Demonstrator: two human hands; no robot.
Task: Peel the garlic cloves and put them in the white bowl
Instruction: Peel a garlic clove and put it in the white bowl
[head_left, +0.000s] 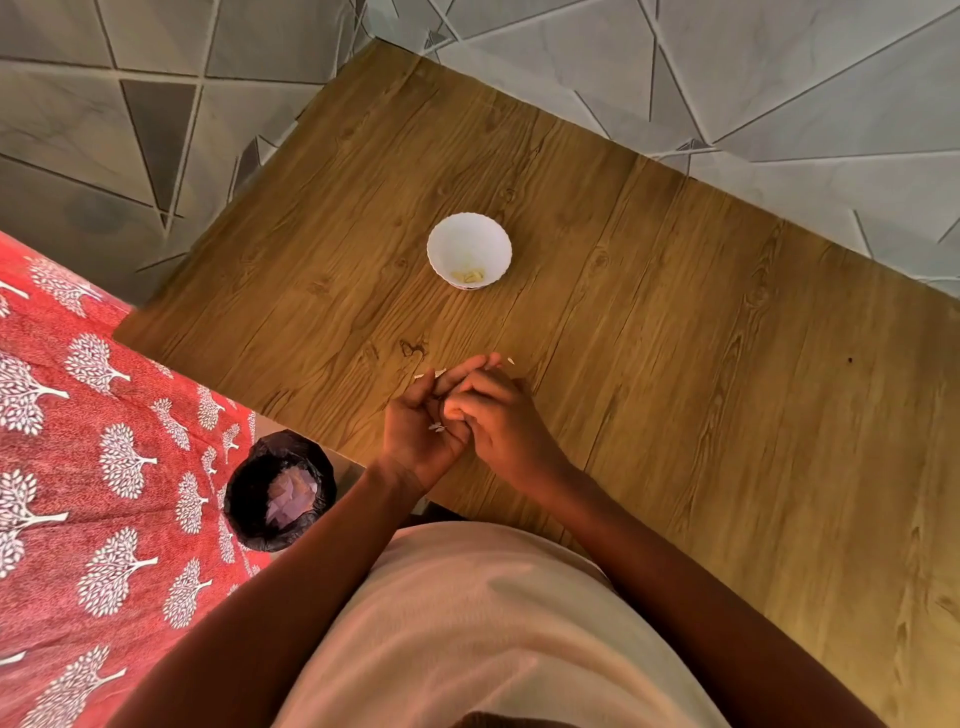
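Note:
A small white bowl (469, 244) stands on the wooden table (675, 322), with a few peeled garlic cloves (470, 276) at its bottom. Nearer to me, my left hand (421, 426) and my right hand (498, 421) are pressed together just above the table's front part. Both hands have their fingers closed around something small between them, most likely a garlic clove, which the fingers hide. Thin white bits of garlic skin (437, 427) stick out at my left palm. More skin (434, 374) shows beyond my fingertips.
A small bin lined with a black bag (280, 488) stands on the floor left of the table's near corner. A red cloth with white tree prints (93, 467) covers the left side. Grey tiled floor (727, 78) lies beyond the table.

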